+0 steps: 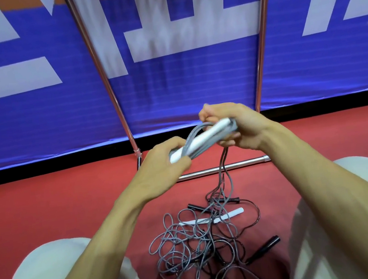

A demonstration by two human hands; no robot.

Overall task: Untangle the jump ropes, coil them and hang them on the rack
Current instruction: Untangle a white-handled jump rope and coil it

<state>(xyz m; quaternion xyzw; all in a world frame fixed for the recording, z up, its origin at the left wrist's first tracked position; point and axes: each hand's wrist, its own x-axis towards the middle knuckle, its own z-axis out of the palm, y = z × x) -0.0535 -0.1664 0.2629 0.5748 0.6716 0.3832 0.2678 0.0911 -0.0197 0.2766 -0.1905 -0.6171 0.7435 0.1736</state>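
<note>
The big blue banner (pixel 194 85) at the back has huge white shapes. They are cut off, so I cannot read them. No name shows on any rope. The shiny rack (pixel 97 64) stands in front of it.

The pile (pixel 193 244) lies on the red floor between the knees. Its thin grey and black cords look light, bendy and a bit slippery, so I think slow pulls work best.

The grey bundle (pixel 201 137) is up in the air. The left hand (pixel 164 161) curls round one end and the right hand (pixel 235 127) curls round the other. One cord hangs from it down to the pile.

The hard ends look best to grab: the white handle (pixel 231 214) or the black handle (pixel 267 244).
</note>
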